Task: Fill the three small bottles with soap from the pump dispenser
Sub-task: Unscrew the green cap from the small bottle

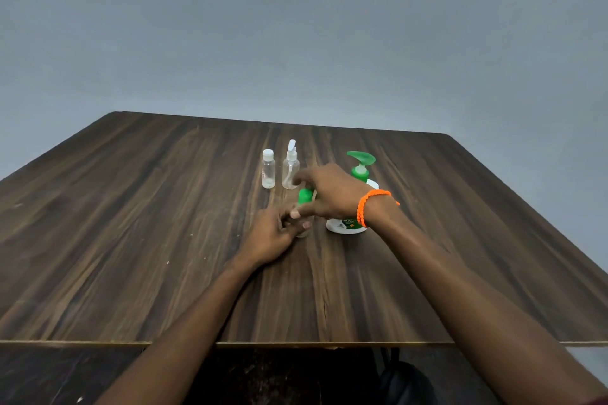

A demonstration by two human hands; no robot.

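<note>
left hand [273, 233] grip: green-capped bottle [305, 197] (upright) | right hand [329, 194]: pinching its cap

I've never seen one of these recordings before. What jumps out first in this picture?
Two bare hands meet mid-table over a small green-capped bottle: the left hand grips its base while the right hand, with an orange bead bracelet at the wrist, reaches over its cap. Just right stands a white pump dispenser with a bright green pump. Behind the hands, two clear small bottles stand side by side, a white-capped bottle and a spray bottle.
</note>
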